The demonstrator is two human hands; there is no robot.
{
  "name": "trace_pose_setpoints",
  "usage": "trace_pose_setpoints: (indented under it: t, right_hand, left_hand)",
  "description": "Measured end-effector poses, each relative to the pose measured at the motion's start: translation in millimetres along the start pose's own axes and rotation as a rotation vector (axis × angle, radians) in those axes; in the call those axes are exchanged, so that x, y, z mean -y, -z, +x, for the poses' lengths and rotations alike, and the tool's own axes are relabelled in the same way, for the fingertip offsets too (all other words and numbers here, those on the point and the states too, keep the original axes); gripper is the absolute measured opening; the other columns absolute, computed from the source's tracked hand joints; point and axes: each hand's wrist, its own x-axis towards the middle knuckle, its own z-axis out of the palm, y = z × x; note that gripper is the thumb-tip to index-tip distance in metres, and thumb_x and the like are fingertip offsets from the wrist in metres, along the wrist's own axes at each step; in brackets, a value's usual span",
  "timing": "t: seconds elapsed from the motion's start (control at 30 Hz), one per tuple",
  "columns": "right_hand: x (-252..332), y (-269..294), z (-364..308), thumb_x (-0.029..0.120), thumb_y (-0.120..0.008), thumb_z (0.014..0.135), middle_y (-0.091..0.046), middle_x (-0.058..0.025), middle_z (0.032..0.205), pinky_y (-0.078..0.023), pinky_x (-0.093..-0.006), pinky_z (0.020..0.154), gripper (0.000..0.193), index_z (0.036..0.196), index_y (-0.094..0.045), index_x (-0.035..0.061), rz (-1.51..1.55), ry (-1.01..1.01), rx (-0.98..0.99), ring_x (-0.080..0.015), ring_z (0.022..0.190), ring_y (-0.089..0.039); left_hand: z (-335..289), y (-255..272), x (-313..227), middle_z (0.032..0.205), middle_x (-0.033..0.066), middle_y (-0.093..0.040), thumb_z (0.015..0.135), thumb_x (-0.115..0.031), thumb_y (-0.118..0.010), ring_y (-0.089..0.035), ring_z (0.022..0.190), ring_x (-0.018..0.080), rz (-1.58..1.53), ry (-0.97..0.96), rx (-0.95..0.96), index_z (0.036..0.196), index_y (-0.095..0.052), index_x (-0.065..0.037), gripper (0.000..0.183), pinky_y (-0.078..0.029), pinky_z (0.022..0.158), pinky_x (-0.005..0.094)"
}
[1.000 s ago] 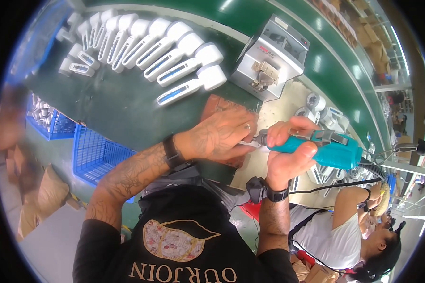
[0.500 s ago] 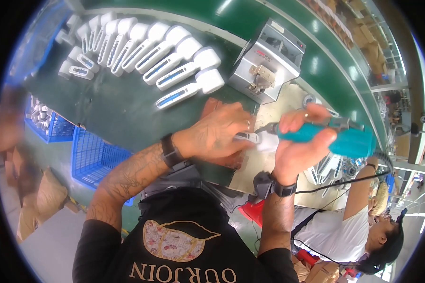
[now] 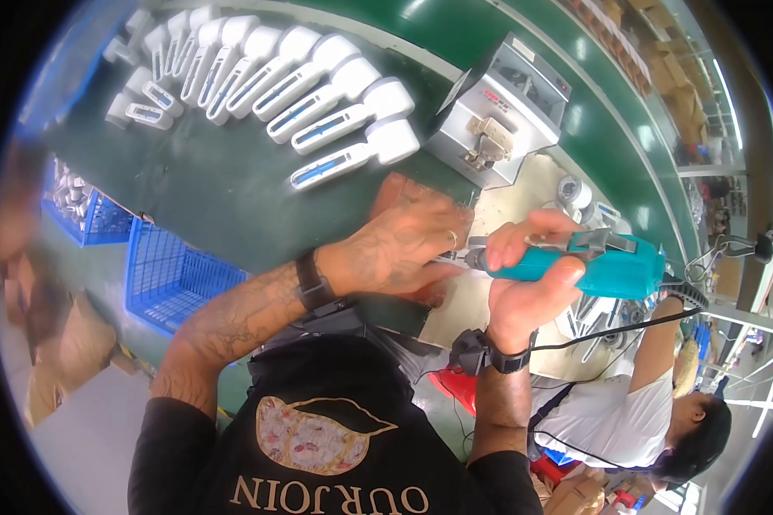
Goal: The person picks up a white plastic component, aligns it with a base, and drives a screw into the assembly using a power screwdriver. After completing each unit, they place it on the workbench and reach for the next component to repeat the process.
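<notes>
My left hand (image 3: 399,245) is closed around a small white plastic piece (image 3: 448,260), mostly covered by my fingers, over a reddish-brown pad (image 3: 392,196). My right hand (image 3: 524,296) grips a teal electric screwdriver (image 3: 625,268) lying nearly level, with a black cable at its rear. The screwdriver's nose points left and meets the piece beside my left fingertips; the exact contact is hidden. Beyond my left hand, several white handheld devices (image 3: 333,165) with round heads and blue-striped handles lie in a curved row.
A grey metal machine (image 3: 498,120) stands behind the pad. Blue plastic baskets (image 3: 176,279) sit below the table's left side, one with small white parts. Loose parts (image 3: 591,318) lie to the right under the screwdriver. A co-worker in a white shirt (image 3: 610,425) is at the right.
My right hand has brought the screwdriver left and slightly down, up to the piece in my left hand. The piece's white end, seen before, is now largely hidden. The whole view has shifted slightly.
</notes>
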Motion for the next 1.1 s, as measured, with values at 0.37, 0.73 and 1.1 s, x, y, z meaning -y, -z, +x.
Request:
trace_pose_setpoints:
  t: [0.37,0.73,1.1]
  right_hand:
    - [-4.7,5.1,-4.1,0.068,-0.054,0.093,-0.046,-0.0054,0.060,-0.041,-0.0331,0.048,0.073,0.110,-0.055,-0.0032,0.035,-0.002,-0.031,-0.0171,0.049,-0.046]
    - [-4.7,7.1,-6.3,0.066,-0.054,0.095,-0.049,-0.0069,0.063,-0.043,-0.0335,0.048,0.075,0.114,-0.051,-0.0056,-0.028,0.027,0.102,-0.0175,0.049,-0.049]
    - [-3.5,9.3,1.2,0.066,-0.053,0.095,-0.050,-0.0067,0.063,-0.043,-0.0335,0.049,0.075,0.115,-0.052,-0.0065,0.023,0.022,0.064,-0.0181,0.051,-0.050]
  left_hand:
    - [-1.4,-2.0,2.0,0.104,0.0128,-0.063,0.076,-0.020,-0.082,-0.060,0.102,0.0340,-0.005,-0.003,0.007,0.100,-0.064,-0.005,0.033,-0.051,0.089,0.0433]
    - [1.3,1.0,-0.4,0.104,0.0110,-0.064,0.076,-0.020,-0.082,-0.060,0.102,0.0328,0.005,-0.003,0.033,0.102,-0.065,-0.005,0.034,-0.050,0.089,0.0434]
    - [6.9,8.4,1.5,0.106,0.0130,-0.065,0.081,-0.022,-0.078,-0.060,0.103,0.0334,-0.022,0.012,0.042,0.106,-0.067,-0.005,0.033,-0.048,0.091,0.0443]
